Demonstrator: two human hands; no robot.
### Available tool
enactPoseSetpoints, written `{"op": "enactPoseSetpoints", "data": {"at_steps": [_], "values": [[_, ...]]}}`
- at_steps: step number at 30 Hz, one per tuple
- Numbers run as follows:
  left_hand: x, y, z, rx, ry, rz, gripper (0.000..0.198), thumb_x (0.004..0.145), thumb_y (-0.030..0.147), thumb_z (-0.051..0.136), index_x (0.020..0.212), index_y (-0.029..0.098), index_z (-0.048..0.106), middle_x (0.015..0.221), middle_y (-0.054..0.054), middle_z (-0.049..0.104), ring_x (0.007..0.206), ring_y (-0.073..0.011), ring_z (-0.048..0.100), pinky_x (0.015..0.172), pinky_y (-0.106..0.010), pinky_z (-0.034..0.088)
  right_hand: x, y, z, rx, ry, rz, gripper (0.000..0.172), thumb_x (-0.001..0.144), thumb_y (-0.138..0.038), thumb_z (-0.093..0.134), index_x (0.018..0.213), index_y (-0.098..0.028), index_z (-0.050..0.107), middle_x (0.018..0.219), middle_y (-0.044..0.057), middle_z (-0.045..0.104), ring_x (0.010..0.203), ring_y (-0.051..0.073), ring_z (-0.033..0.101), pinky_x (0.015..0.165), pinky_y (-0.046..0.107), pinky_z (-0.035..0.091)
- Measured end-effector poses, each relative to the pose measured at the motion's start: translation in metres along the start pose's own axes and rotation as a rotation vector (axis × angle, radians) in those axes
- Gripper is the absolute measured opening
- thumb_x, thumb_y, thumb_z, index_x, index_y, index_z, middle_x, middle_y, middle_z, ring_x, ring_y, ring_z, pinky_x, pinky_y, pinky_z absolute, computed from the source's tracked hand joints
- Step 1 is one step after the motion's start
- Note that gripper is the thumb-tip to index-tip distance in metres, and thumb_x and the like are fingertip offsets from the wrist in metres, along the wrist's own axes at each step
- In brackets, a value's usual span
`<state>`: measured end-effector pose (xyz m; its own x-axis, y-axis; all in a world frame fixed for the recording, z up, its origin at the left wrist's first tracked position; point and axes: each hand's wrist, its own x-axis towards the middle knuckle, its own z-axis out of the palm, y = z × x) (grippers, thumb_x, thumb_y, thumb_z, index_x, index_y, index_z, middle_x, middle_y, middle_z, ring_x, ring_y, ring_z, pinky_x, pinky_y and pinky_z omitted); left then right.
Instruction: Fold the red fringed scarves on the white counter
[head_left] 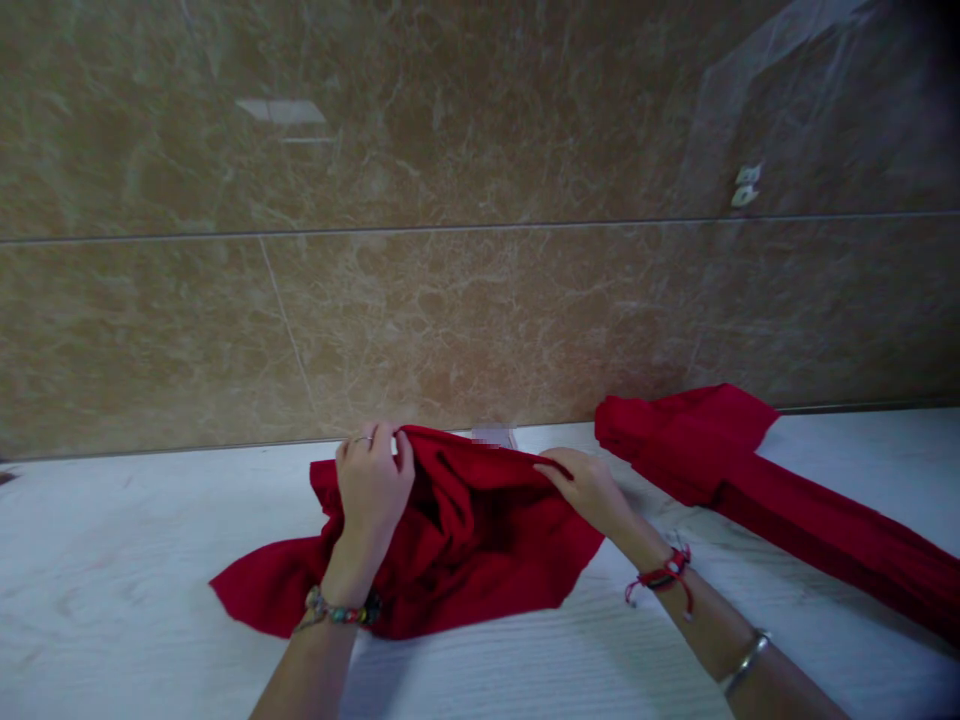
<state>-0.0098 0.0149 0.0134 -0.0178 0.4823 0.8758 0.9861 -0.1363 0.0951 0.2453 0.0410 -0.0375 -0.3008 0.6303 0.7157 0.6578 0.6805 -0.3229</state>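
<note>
A red cloth (480, 550) lies crumpled on a white wood-grain table (135, 580) in front of me. My left hand (373, 485) is closed on the cloth's raised upper edge at the left, a ring on one finger and a beaded bracelet at the wrist. My right hand (589, 488) pinches the same raised edge further right, with a red string bracelet and a metal bangle on that arm. The cloth's lower part spreads flat toward me.
A second red cloth (757, 490), folded into a long band, lies on the table to the right and runs toward the right edge. A brown marble wall (450, 250) rises directly behind the table.
</note>
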Motion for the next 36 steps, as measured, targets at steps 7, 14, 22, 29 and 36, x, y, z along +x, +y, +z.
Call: {"op": "enactPoseSetpoints", "data": {"at_steps": [7,14,22,29,36], "values": [[-0.009,0.019,0.003,-0.222,-0.092,0.197,0.029,0.082,0.023,0.041,0.107,0.012,0.050,0.111,-0.013,0.053,0.107,-0.0222,0.046,0.093,-0.040,0.032,-0.001,-0.010,0.005,0.057,-0.027,-0.012,0.025,0.073,-0.009,0.042,0.085,-0.019,0.061,0.083,0.004,0.067,0.077,0.017,0.062,0.072,0.030,0.049],[-0.035,0.059,0.010,-0.353,-0.402,0.527,0.031,0.077,0.029,0.055,0.106,0.018,0.052,0.091,-0.004,0.063,0.088,-0.0176,0.056,0.096,-0.042,0.030,-0.003,-0.015,0.003,0.092,-0.020,-0.041,0.033,0.069,-0.006,0.037,0.088,-0.019,0.062,0.085,0.004,0.067,0.078,0.016,0.061,0.073,0.030,0.048],[0.001,-0.010,-0.003,0.041,-0.036,-0.116,0.022,0.080,0.025,0.043,0.090,0.013,0.059,0.069,-0.008,0.062,0.065,-0.0215,0.057,0.070,-0.036,0.044,0.002,0.015,0.000,-0.076,-0.021,0.103,0.024,0.072,-0.008,0.043,0.082,-0.019,0.062,0.082,0.005,0.067,0.076,0.018,0.061,0.072,0.031,0.048],[0.007,-0.017,-0.008,0.044,-0.001,-0.082,0.029,0.074,0.014,0.044,0.100,0.014,0.057,0.108,-0.016,0.051,0.099,-0.0272,0.050,0.082,-0.043,0.040,0.004,-0.004,0.001,0.058,-0.068,0.066,0.026,0.070,-0.005,0.046,0.083,-0.019,0.063,0.082,0.004,0.068,0.076,0.017,0.062,0.071,0.029,0.048],[-0.035,0.057,0.017,-0.358,-0.387,0.494,0.029,0.078,0.025,0.052,0.106,0.018,0.053,0.096,-0.006,0.062,0.094,-0.0190,0.055,0.097,-0.046,0.031,0.003,-0.018,-0.003,0.152,-0.057,-0.006,0.021,0.074,-0.010,0.047,0.083,-0.019,0.064,0.081,0.003,0.068,0.073,0.015,0.063,0.069,0.027,0.049]]}}
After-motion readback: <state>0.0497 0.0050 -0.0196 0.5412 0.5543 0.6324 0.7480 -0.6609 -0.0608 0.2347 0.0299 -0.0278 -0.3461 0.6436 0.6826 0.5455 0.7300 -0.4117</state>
